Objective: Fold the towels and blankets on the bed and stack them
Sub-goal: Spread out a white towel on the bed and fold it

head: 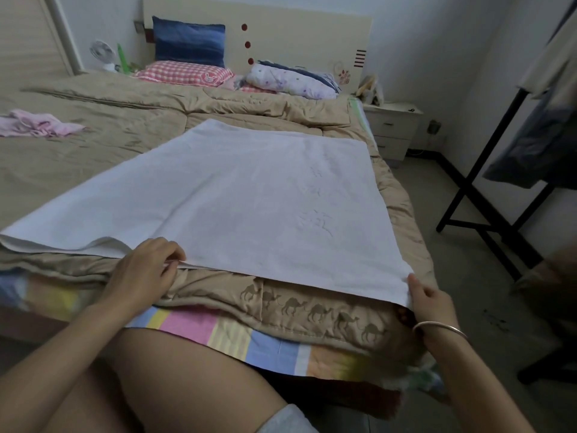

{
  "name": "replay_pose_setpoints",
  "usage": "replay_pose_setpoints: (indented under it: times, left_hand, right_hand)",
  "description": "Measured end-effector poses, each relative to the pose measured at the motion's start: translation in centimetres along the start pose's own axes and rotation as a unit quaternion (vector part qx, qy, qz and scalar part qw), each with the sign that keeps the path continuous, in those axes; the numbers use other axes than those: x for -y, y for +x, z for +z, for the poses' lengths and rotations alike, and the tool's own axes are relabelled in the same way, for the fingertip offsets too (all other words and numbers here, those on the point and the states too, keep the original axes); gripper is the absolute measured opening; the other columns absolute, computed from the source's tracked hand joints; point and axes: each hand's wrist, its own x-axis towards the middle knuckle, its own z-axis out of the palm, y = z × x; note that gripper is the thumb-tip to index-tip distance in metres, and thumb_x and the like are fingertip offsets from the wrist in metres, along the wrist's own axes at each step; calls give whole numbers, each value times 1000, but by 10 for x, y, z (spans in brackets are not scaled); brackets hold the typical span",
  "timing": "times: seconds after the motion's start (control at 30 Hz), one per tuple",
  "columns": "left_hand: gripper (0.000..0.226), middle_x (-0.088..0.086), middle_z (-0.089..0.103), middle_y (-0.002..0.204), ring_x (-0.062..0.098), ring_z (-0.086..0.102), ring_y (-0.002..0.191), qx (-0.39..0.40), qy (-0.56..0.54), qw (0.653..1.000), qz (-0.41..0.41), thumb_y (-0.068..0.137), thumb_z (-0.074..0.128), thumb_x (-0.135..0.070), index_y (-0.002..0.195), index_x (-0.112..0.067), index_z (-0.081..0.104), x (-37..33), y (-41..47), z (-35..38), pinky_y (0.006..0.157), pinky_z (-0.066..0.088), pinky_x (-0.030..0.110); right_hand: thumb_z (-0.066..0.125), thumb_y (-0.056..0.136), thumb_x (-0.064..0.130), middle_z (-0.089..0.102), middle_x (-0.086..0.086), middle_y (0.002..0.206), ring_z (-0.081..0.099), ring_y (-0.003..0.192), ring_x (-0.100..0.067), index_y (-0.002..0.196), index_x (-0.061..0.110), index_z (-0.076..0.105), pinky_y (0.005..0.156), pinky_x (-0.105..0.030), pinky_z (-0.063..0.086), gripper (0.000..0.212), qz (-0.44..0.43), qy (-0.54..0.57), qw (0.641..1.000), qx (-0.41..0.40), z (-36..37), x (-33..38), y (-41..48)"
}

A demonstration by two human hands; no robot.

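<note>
Head view: we are seeing a white towel (249, 195) lying spread flat on the tan quilt (125, 120), toward the bed's near right side. The left hand (143, 270) is pinching the towel's near edge, fingers curled. The right hand (427, 298) is gripping its near right corner, a bangle (437, 328) sitting on that wrist. A pink cloth (37, 123) is lying crumpled far left, well apart.

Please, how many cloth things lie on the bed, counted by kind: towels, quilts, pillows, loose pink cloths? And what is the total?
white towel: 1
tan quilt: 1
pink cloth: 1
pillows: 3 (blue pillow, checked pillow, floral pillow, as it seems)
total: 6
</note>
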Motion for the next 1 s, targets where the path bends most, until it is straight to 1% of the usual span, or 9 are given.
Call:
replay_pose_setpoints:
  times: [0.13, 0.3, 0.4, 0.5, 0.6, 0.7, 0.8, 0.9, 1.0]
  left_hand:
    - [20, -11, 55, 77, 14, 54, 76, 22, 2, 1000, 9, 76, 65, -11, 80, -29, 56, -14, 5, 3, 58, 43, 32]
    - [17, -12, 56, 67, 9, 52, 67, 101, -9, 994, -36, 73, 59, -17, 69, -32, 52, -22, 15, 2, 58, 38, 27]
    - [21, -13, 62, 71, 9, 55, 69, 134, 8, 988, -83, 82, 48, -18, 68, -31, 56, -24, 22, -3, 62, 42, 29]
    - [28, -15, 64, 73, 10, 57, 70, 123, -2, 985, -122, 87, 43, -17, 70, -31, 60, -35, 33, -5, 63, 42, 29]
    - [22, -14, 61, 89, 11, 57, 80, 77, -29, 991, -104, 88, 49, -14, 84, -33, 60, -54, 48, 6, 70, 43, 29]
    - [28, -13, 58, 122, 11, 56, 111, 75, -110, 989, -61, 92, 51, -16, 113, -32, 60, -67, 60, 27, 91, 45, 30]
    - [42, -20, 30, 152, 5, 32, 139, 145, -132, 980, -11, 99, 45, -27, 141, -35, 45, -80, 66, 39, 115, 27, 28]
    - [57, -21, 3, 158, -2, 4, 146, 238, -58, 969, 15, 97, 22, -57, 151, -40, 21, -70, 60, 40, 120, 1, 24]
    - [65, -17, -5, 160, 0, -6, 146, 261, 78, 959, -75, 93, 6, -64, 153, -40, 6, -16, 48, 25, 120, -9, 34]
  right_hand:
    - [52, 96, 38, 48, -18, 56, 44, 47, -23, 81, -18, 58, 49, -31, 36, 59, 0, 20, 1000, -19, -16, -13, 6]
    - [55, 95, 36, 53, -21, 52, 50, 49, -28, 63, -4, 64, 55, -33, 37, 52, -23, -66, 998, -7, -19, -35, 12]
    - [54, 94, 39, 64, -17, 70, 61, 71, -33, 70, 8, 63, 68, -36, 45, 40, -56, -197, 979, 0, -21, -31, 14]
    - [60, 87, 43, 55, -6, 92, 59, 99, -37, 97, 18, 47, 77, -37, 43, 30, -74, -320, 943, -47, -21, -12, 11]
    - [56, 90, 35, 52, -11, 126, 48, 117, -32, 127, 15, 45, 92, -40, 43, 44, -214, -383, 893, -102, -1, 18, 12]
    - [40, 96, 49, 27, -1, 155, 21, 143, -22, 147, 27, 31, 114, -35, 20, 56, -325, -381, 865, 17, 46, 50, 11]
    - [0, 81, 75, -6, 8, 161, -14, 147, -16, 151, 38, 10, 118, -38, -7, 80, -391, -403, 810, 169, 98, 70, 13]
    - [-1, 86, 71, -14, 7, 160, -19, 146, -16, 152, 36, 0, 118, -43, -13, 75, -314, -491, 777, 238, 116, 61, 38]
    - [14, 93, 64, -8, -1, 161, -9, 148, -21, 154, 20, 0, 119, -47, -6, 76, -191, -564, 787, 163, 104, 49, 56]
